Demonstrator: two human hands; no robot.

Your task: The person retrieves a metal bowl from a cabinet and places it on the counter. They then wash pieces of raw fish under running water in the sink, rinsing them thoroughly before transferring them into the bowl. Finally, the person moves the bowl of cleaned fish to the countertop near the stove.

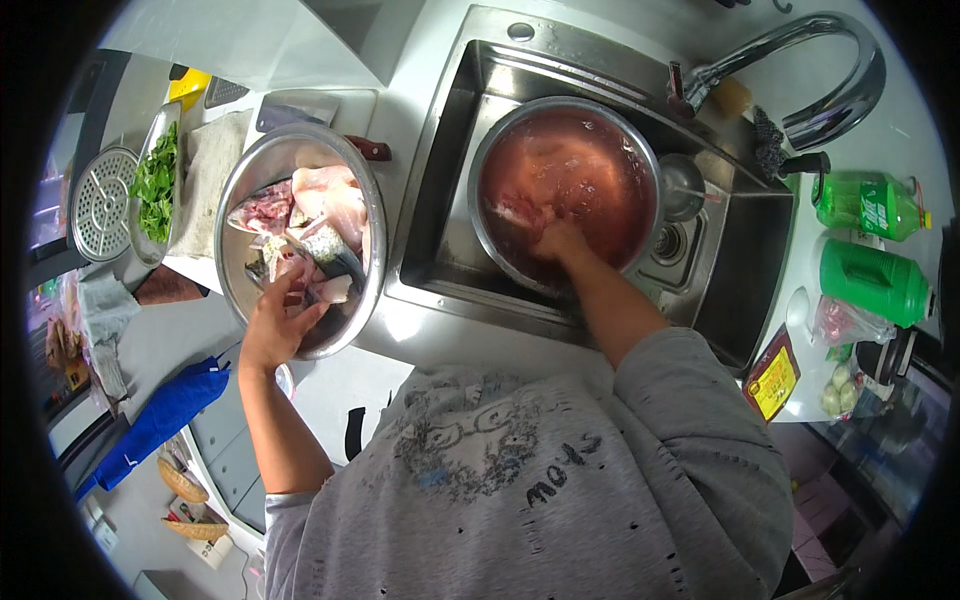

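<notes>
A metal bowl (pixel 375 225) on the counter at left holds pieces of raw fish (pixel 326 191), some with skin on. My left hand (pixel 281 319) reaches into it, fingers and thumb curled around or against a fish piece near the bowl's lower part; whether it grips the piece is unclear. In the steel sink (pixel 442 225) stands a round metal basin (pixel 657 225) full of reddish, cloudy water. My right hand (pixel 559 240) is partly sunk in that water, close to a pale pink piece (pixel 514 210) at the basin's left side. Its fingertips are hidden below the surface.
A cleaver (pixel 296 112) lies on a white board behind the bowl. Leafy greens (pixel 157 187), a cloth (pixel 214 176) and a perforated metal plate (pixel 105 202) are further left. A chrome faucet (pixel 847 45) arches at upper right, near green bottles (pixel 870 281). A clear bowl (pixel 679 187) sits beside the basin.
</notes>
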